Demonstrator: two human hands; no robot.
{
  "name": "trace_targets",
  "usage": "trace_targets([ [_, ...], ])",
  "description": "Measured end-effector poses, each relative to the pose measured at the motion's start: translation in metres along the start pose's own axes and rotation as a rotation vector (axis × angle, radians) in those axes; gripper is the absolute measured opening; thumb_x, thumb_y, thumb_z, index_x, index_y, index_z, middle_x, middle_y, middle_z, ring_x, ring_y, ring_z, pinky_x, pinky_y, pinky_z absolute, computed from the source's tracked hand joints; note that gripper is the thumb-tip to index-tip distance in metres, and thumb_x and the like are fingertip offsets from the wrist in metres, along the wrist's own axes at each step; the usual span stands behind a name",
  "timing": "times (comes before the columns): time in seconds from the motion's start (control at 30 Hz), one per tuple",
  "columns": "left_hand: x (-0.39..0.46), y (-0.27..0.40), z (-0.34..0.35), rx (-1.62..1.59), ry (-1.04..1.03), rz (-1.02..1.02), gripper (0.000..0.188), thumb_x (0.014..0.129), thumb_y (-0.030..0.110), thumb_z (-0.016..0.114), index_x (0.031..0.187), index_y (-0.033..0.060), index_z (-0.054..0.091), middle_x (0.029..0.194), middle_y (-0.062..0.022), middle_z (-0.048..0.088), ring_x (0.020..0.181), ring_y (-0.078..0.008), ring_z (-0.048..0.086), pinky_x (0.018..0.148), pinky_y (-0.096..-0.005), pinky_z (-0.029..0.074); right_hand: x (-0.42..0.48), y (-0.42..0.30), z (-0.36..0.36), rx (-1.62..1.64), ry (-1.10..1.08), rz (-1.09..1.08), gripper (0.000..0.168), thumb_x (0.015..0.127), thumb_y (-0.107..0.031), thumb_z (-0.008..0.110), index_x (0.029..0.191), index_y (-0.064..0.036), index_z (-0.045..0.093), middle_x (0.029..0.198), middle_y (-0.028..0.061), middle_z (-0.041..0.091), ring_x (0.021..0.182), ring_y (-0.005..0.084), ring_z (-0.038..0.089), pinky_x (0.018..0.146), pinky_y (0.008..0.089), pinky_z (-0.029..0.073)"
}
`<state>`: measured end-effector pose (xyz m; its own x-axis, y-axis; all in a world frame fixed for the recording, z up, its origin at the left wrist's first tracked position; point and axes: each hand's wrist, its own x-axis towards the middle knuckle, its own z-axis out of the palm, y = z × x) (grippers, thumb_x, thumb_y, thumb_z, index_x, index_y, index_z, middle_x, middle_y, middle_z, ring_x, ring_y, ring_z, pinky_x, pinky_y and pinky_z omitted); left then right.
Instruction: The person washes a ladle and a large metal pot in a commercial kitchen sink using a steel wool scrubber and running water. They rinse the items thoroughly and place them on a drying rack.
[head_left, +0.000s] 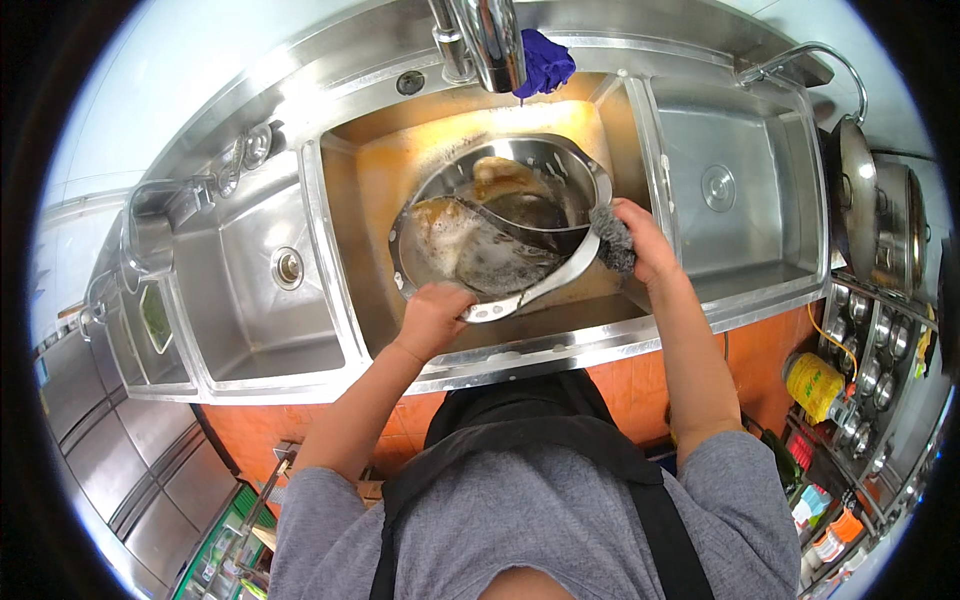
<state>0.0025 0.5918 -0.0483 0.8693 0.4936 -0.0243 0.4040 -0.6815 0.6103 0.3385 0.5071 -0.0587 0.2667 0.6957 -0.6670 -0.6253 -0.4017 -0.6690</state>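
Observation:
A round steel pot with a curved divider (559, 283) stands in the middle sink basin, with cloudy, foamy water in its compartments. My left hand (437, 319) grips the pot's rim at the near left side. In my right hand (643, 238) is a grey scouring pad (614, 237), pressed against the rim at the right. Soapy, yellowish-brown water (379, 169) lies in the basin around the pot. The pot's underside is hidden.
A metal faucet (491, 45) hangs over the back edge beside a purple cloth (545, 63). Steel basins flank the middle one, left (247, 330) and right (724, 232). A wok (859, 199) and a large pot (900, 225) stand at the far right.

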Motion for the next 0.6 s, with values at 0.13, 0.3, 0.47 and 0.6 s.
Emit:
trace_targets([
  [0.13,0.010,0.005,-0.028,-0.170,0.264,-0.131,0.014,0.066,0.006,0.068,0.079,0.0065,0.064,0.078,-0.0125,0.062,0.072,-0.0322,0.060,0.061,-0.0377,0.048,0.006,-0.019,0.002,0.004,0.016,-0.135,0.030,0.082,-0.010,0.050,0.111,-0.002,0.056,0.094,0.0067,0.060,0.082,0.0153,0.058,0.075,0.0286,0.049],
  [0.3,0.013,0.015,-0.069,-0.851,0.508,-0.586,0.013,0.090,0.010,0.058,0.088,-0.0016,0.063,0.077,0.0008,0.060,0.072,-0.0058,0.051,0.064,-0.0219,0.042,0.066,0.024,-0.029,-0.680,0.256,-0.337,0.041,0.079,-0.015,0.058,0.116,0.000,0.053,0.105,0.0137,0.061,0.093,0.0230,0.059,0.083,0.0331,0.048],
  [0.47,-0.019,-0.024,-0.072,-1.007,0.735,-0.755,0.022,0.095,0.019,0.049,0.089,0.0017,0.061,0.083,0.0004,0.061,0.071,-0.0066,0.053,0.061,-0.0226,0.042,0.104,0.100,0.010,-1.462,0.326,-0.372,0.065,0.081,-0.025,0.062,0.136,-0.005,0.036,0.140,0.0167,0.037,0.128,0.0298,0.037,0.106,0.0424,0.030],
  [0.6,-0.027,-0.046,-0.074,-1.058,0.809,-0.888,0.028,0.095,0.023,0.044,0.101,-0.0006,0.058,0.092,-0.0054,0.061,0.079,-0.0129,0.057,0.065,-0.0268,0.046,0.115,0.122,0.003,-1.789,-0.015,-0.358,0.067,0.081,-0.027,0.065,0.137,-0.006,0.034,0.141,0.0120,0.035,0.130,0.0292,0.031,0.108,0.0442,0.028],
])
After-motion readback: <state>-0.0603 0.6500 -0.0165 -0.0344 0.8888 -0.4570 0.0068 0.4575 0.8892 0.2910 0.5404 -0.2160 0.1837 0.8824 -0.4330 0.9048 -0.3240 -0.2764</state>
